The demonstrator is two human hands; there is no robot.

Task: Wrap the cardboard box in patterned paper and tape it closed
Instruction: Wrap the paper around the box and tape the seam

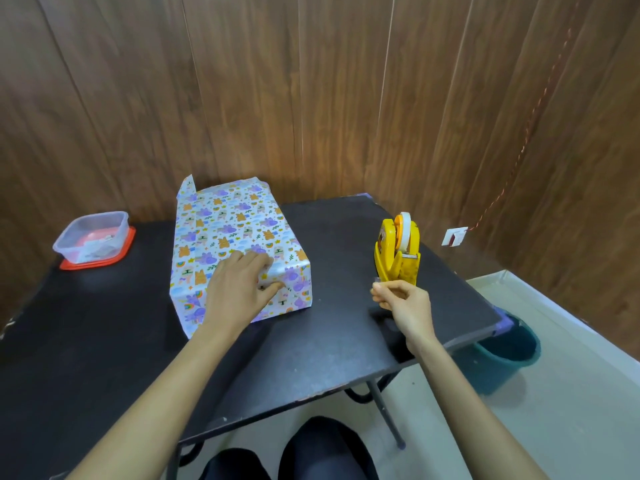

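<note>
The cardboard box [239,244] sits on the black table [104,341], already sheathed in the patterned paper across its top and long sides; at its far left corner a flap of paper [187,190] stands up loose, so that end looks unfinished. The left hand [239,289] lies over the box's near top edge, fingers laid fairly flat on the paper and the thumb pressing the near face, pinning the fold in place. To the right of the box, well apart from it, stands a yellow tape dispenser [398,251]; just in front of it the right hand [403,301] is raised with thumb and forefinger pinched narrow on what seems to be a short strip of tape [376,280], too small to make out clearly; whether it has come free of the roll I cannot tell.

I'd judge this the taping step for the near end; the next move calls for carrying the strip across to the box and laying it over the fold beside the left thumb without letting the paper spring back. Off to the box's left sits a clear plastic container [91,239] on a red lid.
</note>
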